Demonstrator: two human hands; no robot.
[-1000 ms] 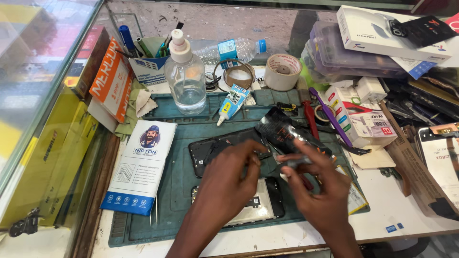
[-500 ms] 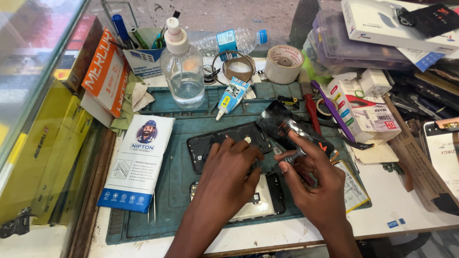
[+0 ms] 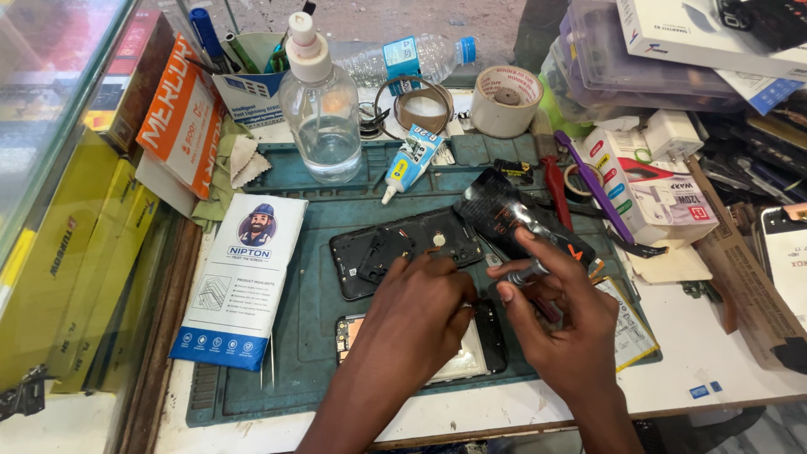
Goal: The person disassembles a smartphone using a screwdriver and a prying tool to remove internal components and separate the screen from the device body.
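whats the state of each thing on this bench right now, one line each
left hand: resting on the opened phone
right hand: gripping a slim metal tool
phone back frame: lying flat, inside facing up
clear bottle: upright, capped, partly full
glue tube: lying down, capped
tape roll: lying flat
white packet: flat on the mat

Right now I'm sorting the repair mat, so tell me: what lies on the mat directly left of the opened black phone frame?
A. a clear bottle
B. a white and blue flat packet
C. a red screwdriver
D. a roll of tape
B: the white and blue flat packet lies on the green mat, just left of the black phone frame.
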